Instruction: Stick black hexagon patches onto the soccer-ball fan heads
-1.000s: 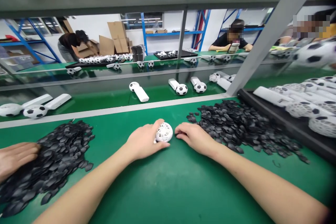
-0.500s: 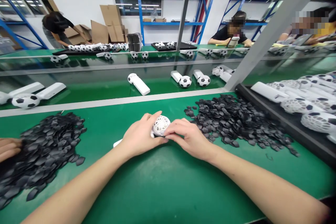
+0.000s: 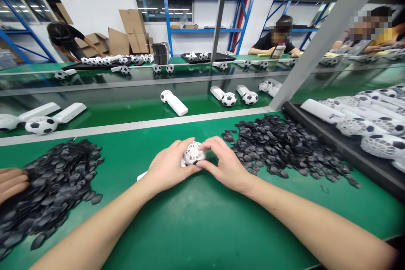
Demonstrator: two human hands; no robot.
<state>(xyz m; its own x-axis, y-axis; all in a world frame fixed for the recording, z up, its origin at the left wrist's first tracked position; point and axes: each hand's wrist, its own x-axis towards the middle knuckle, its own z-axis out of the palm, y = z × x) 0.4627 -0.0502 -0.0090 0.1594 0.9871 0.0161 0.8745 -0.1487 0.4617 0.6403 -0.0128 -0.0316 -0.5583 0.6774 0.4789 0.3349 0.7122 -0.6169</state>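
In the middle of the green bench (image 3: 202, 219) is a white handheld fan with a football-shaped head (image 3: 193, 152) and open web-like grille. My left hand (image 3: 169, 162) is wrapped round it from the left; a bit of the white handle (image 3: 141, 175) pokes out beneath that hand. My right hand (image 3: 224, 162) grips the right side of the head, thumb at the lower edge beside a dark patch, fingers near the top. Whether a loose piece is under that thumb, I cannot tell. Close to my right hand lies a pile of black plastic pieces (image 3: 278, 147).
Another person's hand (image 3: 12, 183) rests at a second black pile (image 3: 63, 181) on the left. Beyond a pale rail, several fans (image 3: 177, 104) lie on a green conveyor. A black tray (image 3: 316, 139) of fans stands right, by a slanted grey post (image 3: 316, 46). Co-workers sit or bend farther back.
My right fingers have risen from the head's lower edge to its upper right side, while the thumb stays low. Fans on the conveyor have shifted right.
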